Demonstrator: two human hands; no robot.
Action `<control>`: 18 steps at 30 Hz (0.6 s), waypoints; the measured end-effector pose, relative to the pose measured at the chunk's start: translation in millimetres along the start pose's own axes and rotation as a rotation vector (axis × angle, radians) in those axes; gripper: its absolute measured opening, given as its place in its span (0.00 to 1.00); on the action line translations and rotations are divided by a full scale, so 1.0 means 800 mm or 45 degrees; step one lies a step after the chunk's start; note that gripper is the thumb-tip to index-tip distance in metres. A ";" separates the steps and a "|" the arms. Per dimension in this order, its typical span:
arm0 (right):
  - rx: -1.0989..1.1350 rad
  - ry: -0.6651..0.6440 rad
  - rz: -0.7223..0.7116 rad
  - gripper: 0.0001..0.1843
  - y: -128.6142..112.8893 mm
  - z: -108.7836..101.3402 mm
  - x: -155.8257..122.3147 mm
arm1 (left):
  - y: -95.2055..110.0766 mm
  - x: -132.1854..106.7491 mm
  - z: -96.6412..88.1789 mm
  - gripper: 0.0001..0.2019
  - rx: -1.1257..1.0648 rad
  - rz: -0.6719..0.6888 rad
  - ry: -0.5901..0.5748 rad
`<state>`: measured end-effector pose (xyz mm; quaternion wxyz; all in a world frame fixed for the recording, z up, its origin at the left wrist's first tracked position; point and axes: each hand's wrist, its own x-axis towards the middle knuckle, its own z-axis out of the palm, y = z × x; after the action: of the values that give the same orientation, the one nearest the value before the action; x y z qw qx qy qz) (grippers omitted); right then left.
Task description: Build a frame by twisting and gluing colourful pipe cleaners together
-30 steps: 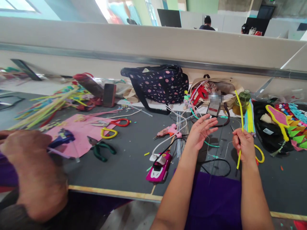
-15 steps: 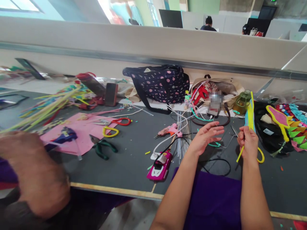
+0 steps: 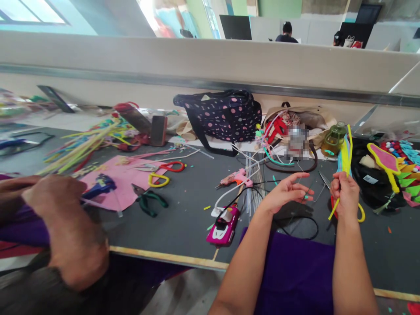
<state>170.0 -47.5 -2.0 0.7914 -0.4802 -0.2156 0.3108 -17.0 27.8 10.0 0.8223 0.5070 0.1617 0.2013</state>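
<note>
My left hand (image 3: pixel 286 193) is raised over the table, fingers stretched and apart. A thin wire runs by its fingertips, with a small teal bit (image 3: pixel 306 197) close to the thumb; any grip on the wire is not visible. To the right, my right hand (image 3: pixel 344 194) is closed round a thin yellow fuzzy stem (image 3: pixel 332 211), whose end sticks out below the fingers. Scissors (image 3: pixel 362 213) with yellow and red handles lie partly hidden behind that hand, their blades pointing up and left. Behind it stands a bundle of yellow and light blue stems (image 3: pixel 344 155).
A magenta device (image 3: pixel 223 227), a pink glue gun (image 3: pixel 236 178), green-handled pliers (image 3: pixel 151 203) and another pair of scissors (image 3: pixel 159 179) lie to the left. A dark spotted bag (image 3: pixel 226 116) and a green bottle (image 3: pixel 334 139) stand behind. A co-worker's arm (image 3: pixel 72 232) reaches in at far left.
The view has shifted slightly. My left hand's fingers have bent a little, with the teal bit now at their tips. My right hand keeps hold of the yellow stem. The co-worker's hands have moved.
</note>
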 end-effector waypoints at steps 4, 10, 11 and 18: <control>0.005 0.001 -0.003 0.17 0.000 -0.002 0.001 | -0.004 0.002 0.001 0.34 0.048 0.014 -0.018; 0.026 0.001 -0.011 0.17 -0.001 -0.002 0.000 | -0.009 0.006 0.000 0.32 0.131 0.052 -0.015; 0.026 -0.002 -0.010 0.17 -0.001 -0.001 0.000 | -0.009 0.006 0.000 0.32 0.144 0.056 -0.010; 0.005 0.008 -0.008 0.18 0.000 -0.001 0.000 | -0.009 0.006 -0.002 0.32 0.146 0.056 0.000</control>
<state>170.4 -48.0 -2.7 0.7940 -0.4789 -0.2143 0.3072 -12.3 28.2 2.6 0.7874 0.5567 0.1619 0.2097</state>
